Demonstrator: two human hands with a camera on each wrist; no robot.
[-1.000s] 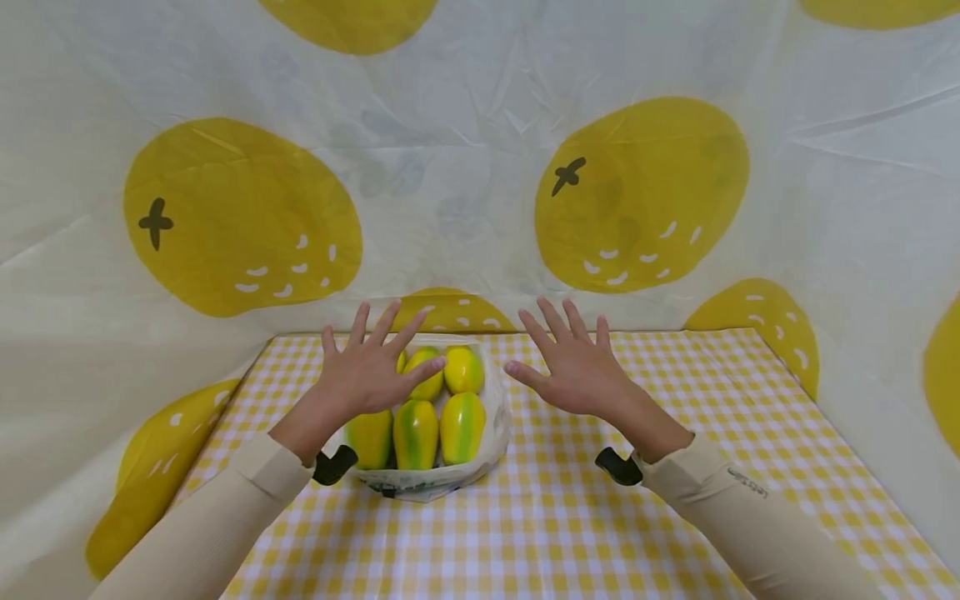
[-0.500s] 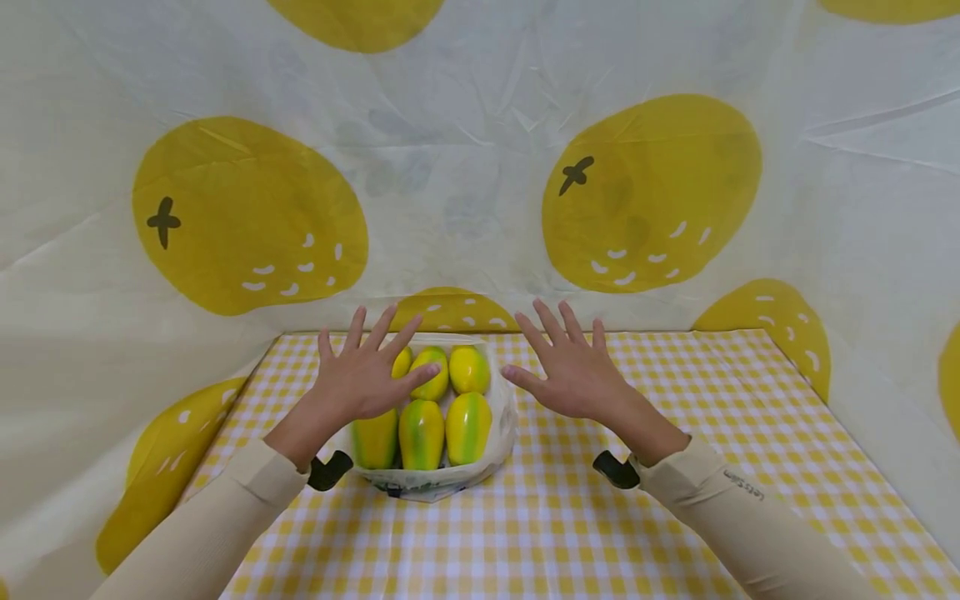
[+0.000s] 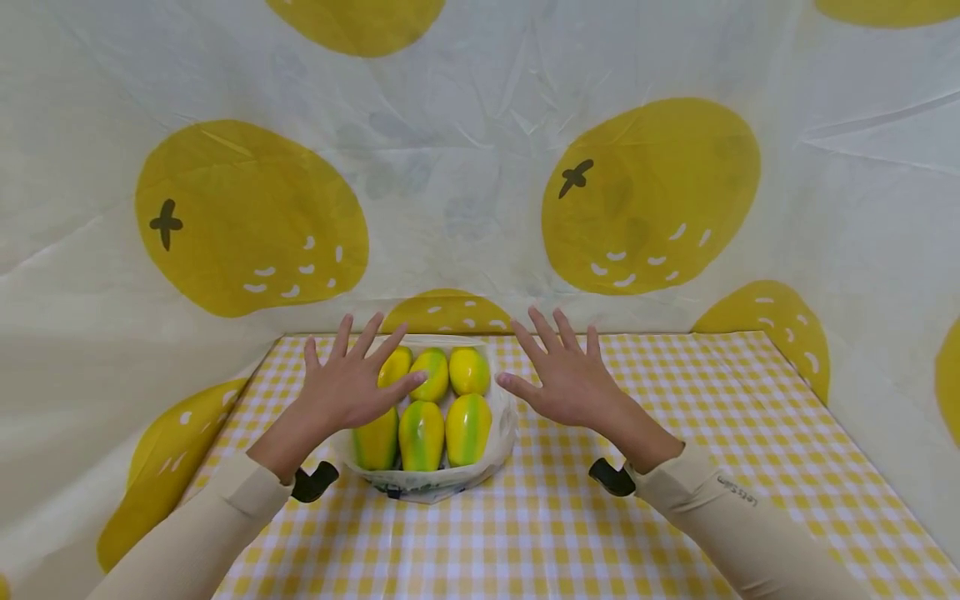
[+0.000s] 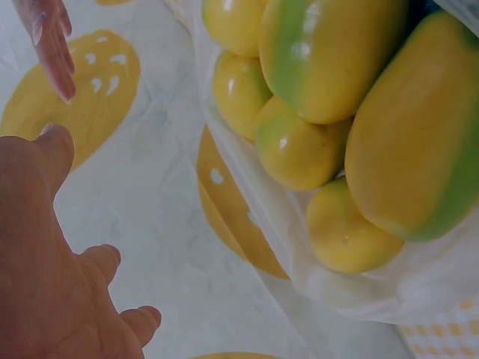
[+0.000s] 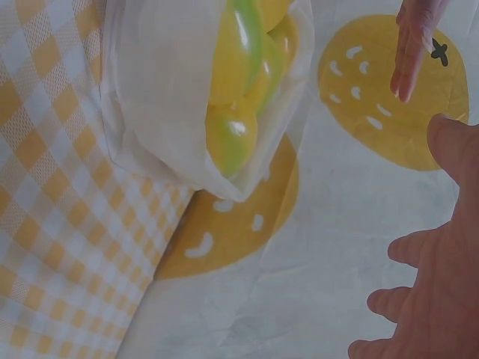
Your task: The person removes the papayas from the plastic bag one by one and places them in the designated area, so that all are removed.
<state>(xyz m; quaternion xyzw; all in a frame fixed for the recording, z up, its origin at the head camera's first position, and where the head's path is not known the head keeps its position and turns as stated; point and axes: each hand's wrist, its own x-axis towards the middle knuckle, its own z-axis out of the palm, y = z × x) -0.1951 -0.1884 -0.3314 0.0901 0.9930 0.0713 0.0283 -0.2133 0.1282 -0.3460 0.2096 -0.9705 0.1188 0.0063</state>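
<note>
Both hands hover over the table with fingers spread, holding nothing. My left hand point(image 3: 341, 387) is above the left side of a white plastic bag point(image 3: 498, 429) and hides part of it. Inside the open bag lie several yellow-green mangoes point(image 3: 422, 435), in two rows in the head view. To the right of the bag hangs my right hand point(image 3: 570, 383), its thumb pointing toward the bag's edge. The left wrist view shows the mangoes point(image 4: 333, 52) close up, beside the left hand point(image 4: 52, 254). In the right wrist view the bag's white side point(image 5: 157, 82) partly covers the fruit.
A yellow-and-white checkered cloth point(image 3: 675, 517) covers the table. Behind and at the sides hangs a pale curtain point(image 3: 457, 167) printed with large yellow fruit. A small black wrist mount point(image 3: 315, 482) sits at the left cuff, another black mount point(image 3: 611, 477) at the right.
Both hands have dropped slightly toward me, the left also drifting left, so more of the back-left mango shows. The view has shifted a little. The bag and mangoes stay in place.
</note>
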